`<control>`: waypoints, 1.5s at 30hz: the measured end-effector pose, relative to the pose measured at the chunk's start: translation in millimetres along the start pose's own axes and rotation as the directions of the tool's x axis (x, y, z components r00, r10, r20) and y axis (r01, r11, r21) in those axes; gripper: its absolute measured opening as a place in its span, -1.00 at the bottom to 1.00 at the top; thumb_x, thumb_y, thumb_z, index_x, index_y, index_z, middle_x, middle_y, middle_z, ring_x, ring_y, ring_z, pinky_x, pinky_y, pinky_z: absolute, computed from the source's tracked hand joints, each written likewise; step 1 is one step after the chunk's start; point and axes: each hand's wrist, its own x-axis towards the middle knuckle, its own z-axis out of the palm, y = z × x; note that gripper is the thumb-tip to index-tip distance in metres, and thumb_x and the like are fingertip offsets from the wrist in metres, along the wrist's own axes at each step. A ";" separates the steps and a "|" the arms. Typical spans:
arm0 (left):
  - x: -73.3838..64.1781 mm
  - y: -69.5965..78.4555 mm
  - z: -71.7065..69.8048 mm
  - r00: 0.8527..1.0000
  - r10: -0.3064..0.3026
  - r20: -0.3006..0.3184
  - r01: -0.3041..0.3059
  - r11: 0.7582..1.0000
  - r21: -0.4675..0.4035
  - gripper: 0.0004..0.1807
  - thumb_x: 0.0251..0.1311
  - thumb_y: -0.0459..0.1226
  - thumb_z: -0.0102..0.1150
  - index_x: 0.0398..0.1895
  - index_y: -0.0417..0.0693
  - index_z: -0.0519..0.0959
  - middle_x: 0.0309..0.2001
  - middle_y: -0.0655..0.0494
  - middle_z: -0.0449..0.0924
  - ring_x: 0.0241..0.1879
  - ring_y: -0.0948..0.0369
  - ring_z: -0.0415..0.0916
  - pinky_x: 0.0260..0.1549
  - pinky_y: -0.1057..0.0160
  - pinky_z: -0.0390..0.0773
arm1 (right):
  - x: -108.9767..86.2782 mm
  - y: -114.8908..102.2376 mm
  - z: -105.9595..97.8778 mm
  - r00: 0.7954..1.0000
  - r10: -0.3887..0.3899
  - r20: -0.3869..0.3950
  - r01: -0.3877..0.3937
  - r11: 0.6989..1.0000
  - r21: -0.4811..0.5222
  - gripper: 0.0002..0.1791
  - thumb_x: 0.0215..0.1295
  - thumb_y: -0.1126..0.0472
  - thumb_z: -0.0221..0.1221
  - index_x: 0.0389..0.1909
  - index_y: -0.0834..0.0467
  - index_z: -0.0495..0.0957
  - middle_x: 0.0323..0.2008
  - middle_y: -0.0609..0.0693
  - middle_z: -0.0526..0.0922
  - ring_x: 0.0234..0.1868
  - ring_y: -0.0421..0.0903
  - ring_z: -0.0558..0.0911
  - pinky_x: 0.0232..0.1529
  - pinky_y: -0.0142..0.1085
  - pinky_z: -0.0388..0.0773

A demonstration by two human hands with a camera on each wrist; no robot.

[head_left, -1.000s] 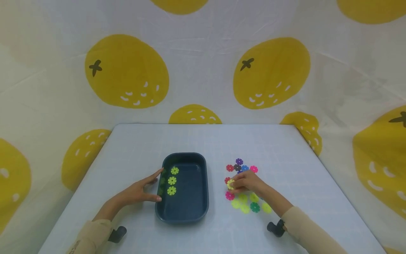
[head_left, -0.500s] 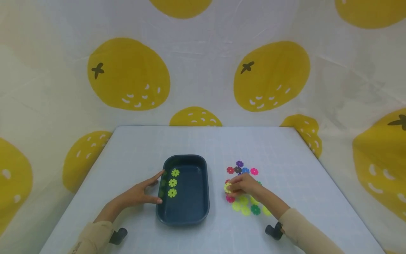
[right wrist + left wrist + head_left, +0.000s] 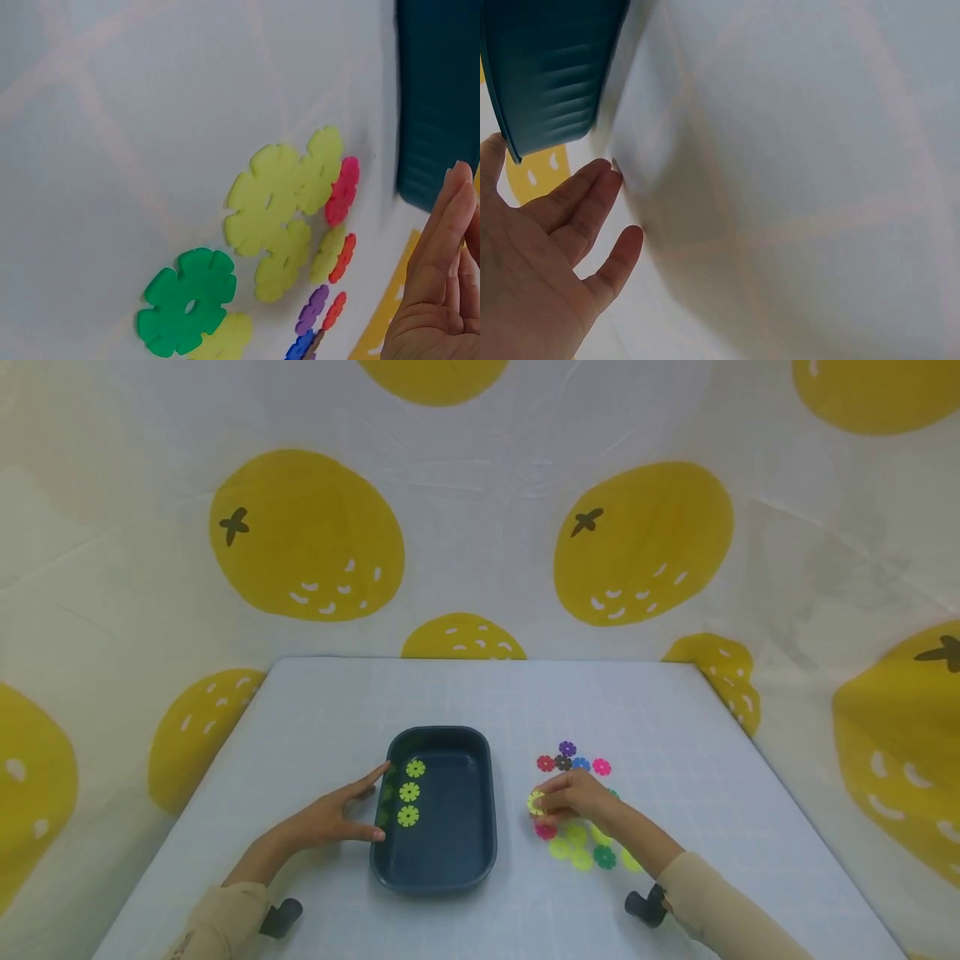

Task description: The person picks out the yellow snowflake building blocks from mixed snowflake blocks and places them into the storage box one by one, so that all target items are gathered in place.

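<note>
In the head view my right hand [image 3: 581, 795] pinches a yellow flower-shaped disc [image 3: 536, 802] between thumb and fingers, just over the left side of a spread of similar discs. A dark blue rectangular tray [image 3: 450, 860] sits left of it. Three yellow discs [image 3: 408, 792] lie inside in a row along its left wall. My left hand [image 3: 318, 822] touches the tray's left rim with straight fingertips and thumb. The left wrist view shows this hand [image 3: 551, 255] spread beside the tray's outer wall. In the right wrist view the held disc is mostly hidden behind the fingers.
Under and around the right hand lie loose discs: several yellow ones [image 3: 266, 199], a green one [image 3: 187, 301], a pink one [image 3: 546, 832]. Farther back are red [image 3: 545, 763], purple [image 3: 567, 748], blue [image 3: 581, 764] and pink [image 3: 602, 767] discs. Patterned cloth [image 3: 480, 527] hangs behind the table.
My right hand has shifted slightly left with the pinched yellow disc. The left hand stays at the tray's rim, and the row inside has not changed.
</note>
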 end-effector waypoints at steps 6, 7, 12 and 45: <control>-1.4 0.9 0.3 1.000 -0.006 -0.005 0.006 1.000 0.005 0.25 -0.11 0.11 0.53 0.59 0.42 -0.10 0.57 -0.17 -0.04 0.51 -0.24 0.01 0.33 -0.47 0.05 | 1.0 -1.7 5.0 1.000 -0.005 0.003 0.005 1.000 -0.014 -0.68 0.21 0.18 0.37 -0.08 0.29 0.70 -0.21 0.08 0.76 -0.28 -0.03 0.78 -0.23 -0.38 0.68; -1.6 1.0 0.3 1.000 -0.007 -0.005 0.007 1.000 0.004 0.25 -0.11 0.11 0.53 0.59 0.42 -0.10 0.57 -0.17 -0.04 0.51 -0.24 0.01 0.33 -0.47 0.05 | 1.4 -1.8 5.8 1.000 -0.003 0.004 0.003 1.000 -0.015 -0.67 0.21 0.17 0.37 -0.08 0.29 0.70 -0.21 0.08 0.76 -0.28 -0.03 0.79 -0.22 -0.38 0.68; -2.0 0.9 -0.3 1.000 -0.009 -0.001 0.009 1.000 0.004 0.24 -0.10 0.11 0.52 0.59 0.45 -0.11 0.57 -0.17 -0.04 0.51 -0.24 0.00 0.33 -0.47 0.04 | 4.5 -4.6 8.7 1.000 0.004 0.007 -0.004 1.000 -0.020 -0.65 0.18 0.13 0.40 -0.09 0.25 0.71 -0.23 0.06 0.76 -0.28 -0.04 0.78 -0.21 -0.39 0.68; -1.3 -2.3 0.4 1.000 -0.007 -0.009 0.007 1.000 0.028 0.22 -0.10 0.14 0.51 0.58 0.51 -0.10 0.56 -0.15 0.00 0.51 -0.21 0.04 0.34 -0.45 0.06 | 22.3 -65.7 37.4 0.964 -0.025 0.263 0.044 0.997 -0.064 -0.77 0.26 0.21 0.32 -0.14 0.26 0.73 -0.31 0.12 0.77 -0.31 -0.01 0.80 -0.22 -0.31 0.71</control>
